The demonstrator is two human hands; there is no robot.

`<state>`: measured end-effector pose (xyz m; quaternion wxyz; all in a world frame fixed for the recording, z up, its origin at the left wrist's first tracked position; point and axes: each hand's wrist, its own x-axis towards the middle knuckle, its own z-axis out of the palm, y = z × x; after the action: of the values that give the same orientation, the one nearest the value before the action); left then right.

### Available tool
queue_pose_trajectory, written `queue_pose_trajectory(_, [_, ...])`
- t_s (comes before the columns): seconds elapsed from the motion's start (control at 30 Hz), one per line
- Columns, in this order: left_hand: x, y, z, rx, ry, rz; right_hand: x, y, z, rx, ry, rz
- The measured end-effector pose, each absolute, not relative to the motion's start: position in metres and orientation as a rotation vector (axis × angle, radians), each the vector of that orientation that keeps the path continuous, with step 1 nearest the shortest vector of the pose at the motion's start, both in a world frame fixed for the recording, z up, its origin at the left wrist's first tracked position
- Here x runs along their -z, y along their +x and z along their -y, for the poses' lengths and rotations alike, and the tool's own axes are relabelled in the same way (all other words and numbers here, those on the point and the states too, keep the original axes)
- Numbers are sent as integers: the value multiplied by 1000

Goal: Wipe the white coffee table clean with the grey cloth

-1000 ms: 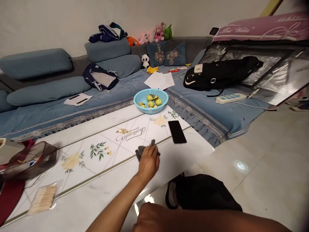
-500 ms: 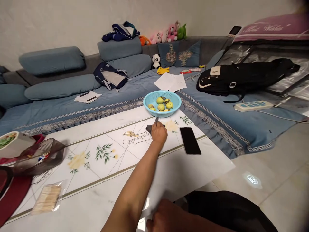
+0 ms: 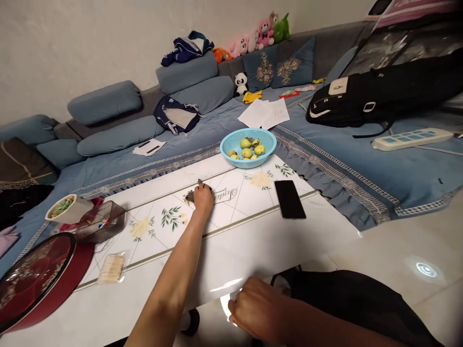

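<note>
My left hand (image 3: 204, 197) is pressed down on the white patterned table (image 3: 231, 246), closed over a dark grey cloth (image 3: 190, 196). Only small bits of the cloth stick out past my fingers. Near the table's front edge, my right hand (image 3: 255, 306) is curled into a fist; whatever it may hold is hidden. A black phone (image 3: 290, 199) lies flat to the right of my left hand. Behind it, at the table's far edge, stands a light blue plastic basket (image 3: 226, 156) with several yellow-green fruits (image 3: 247, 153) in it.
On the left of the table are a red lidded tray (image 3: 81, 265), a translucent brown box (image 3: 119, 224), a white planter-like container (image 3: 77, 212) and a packet of toothpicks (image 3: 111, 268). A blue sofa (image 3: 202, 130) borders the far side, with papers (image 3: 262, 113) and bags on it.
My left hand has slid leftward along the table with the cloth, away from the basket and phone. My right fist shows more fully. The view has shifted to the left.
</note>
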<state>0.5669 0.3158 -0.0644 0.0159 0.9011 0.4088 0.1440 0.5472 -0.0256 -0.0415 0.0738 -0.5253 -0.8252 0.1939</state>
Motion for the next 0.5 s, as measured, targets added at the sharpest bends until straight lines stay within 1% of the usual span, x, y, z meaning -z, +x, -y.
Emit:
queue_pose_trajectory(0.13, [63, 578, -270, -393, 2922, -1089, 36, 543, 30, -544, -1605, 2555])
queue_pose_trajectory(0.23, [78, 588, -222, -407, 2963, -851, 37, 541, 31, -560, -1570, 2537])
queue_pose_trajectory(0.3, [87, 586, -206, -485, 2929, -759, 38, 542, 30, -563, -1540, 2520])
queue_pose_trajectory(0.4, [90, 574, -221, -593, 2832, -770, 35, 545, 27, -539, -1532, 2500])
queue_pose_trajectory(0.5, [82, 568, -254, -581, 2783, -917, 31, 547, 23, -521, -1537, 2516])
